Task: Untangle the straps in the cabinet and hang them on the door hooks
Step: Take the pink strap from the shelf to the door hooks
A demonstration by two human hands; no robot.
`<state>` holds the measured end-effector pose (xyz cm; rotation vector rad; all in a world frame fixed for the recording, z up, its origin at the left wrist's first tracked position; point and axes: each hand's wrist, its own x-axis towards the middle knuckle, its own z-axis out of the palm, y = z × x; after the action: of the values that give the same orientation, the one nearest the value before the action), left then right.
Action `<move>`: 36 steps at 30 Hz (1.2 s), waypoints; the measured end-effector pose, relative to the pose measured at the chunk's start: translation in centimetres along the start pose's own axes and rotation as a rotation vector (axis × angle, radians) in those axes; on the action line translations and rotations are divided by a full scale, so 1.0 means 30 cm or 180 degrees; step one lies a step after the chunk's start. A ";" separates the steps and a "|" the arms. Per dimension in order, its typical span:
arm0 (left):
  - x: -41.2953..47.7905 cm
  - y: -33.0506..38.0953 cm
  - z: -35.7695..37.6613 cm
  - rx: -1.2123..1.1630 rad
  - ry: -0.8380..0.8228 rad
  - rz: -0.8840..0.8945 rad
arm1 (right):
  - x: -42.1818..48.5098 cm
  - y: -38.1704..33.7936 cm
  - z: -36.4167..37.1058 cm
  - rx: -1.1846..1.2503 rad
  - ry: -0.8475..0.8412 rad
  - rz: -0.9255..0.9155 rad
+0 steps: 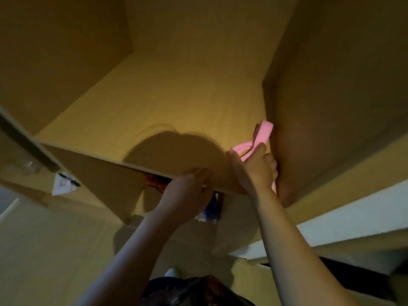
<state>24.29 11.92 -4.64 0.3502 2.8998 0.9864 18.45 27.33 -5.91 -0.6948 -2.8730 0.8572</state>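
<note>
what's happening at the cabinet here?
A person is reaching up into a yellow cabinet with both hands. The right hand grips a pink strap on the shelf, close against the right wall. The left hand is at the shelf's front edge, fingers curled; what it holds, if anything, is too blurred to tell. Something orange shows below the shelf. No door hooks are in view, so no hanging shows yet.

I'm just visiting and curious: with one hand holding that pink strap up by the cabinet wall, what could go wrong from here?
The pink strap is pinched only in the right hand, so its loose loop could slip onto the shelf. The left hand works at the shelf edge near orange and blue items, which dim light obscures; it might snag them.
</note>
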 end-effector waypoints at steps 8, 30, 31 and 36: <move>0.085 -0.054 -0.002 -0.0547 -0.0405 0.0511 | -0.036 -0.036 0.025 -0.0199 0.0179 -0.0554; -0.018 0.094 0.071 -0.3199 -0.1933 -0.0793 | -0.525 0.149 -0.073 0.1240 0.0301 -0.0586; -0.040 0.111 0.084 -0.3301 -0.1928 -0.0828 | -0.546 0.164 -0.091 0.1201 0.0267 -0.0579; -0.207 0.209 0.143 -0.3312 -0.2021 -0.0580 | -0.712 0.292 -0.166 0.0831 -0.0013 -0.0486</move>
<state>32.09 17.85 -4.33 0.2373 1.5583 1.7397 42.05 26.96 -4.98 -0.4408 -2.7016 1.1801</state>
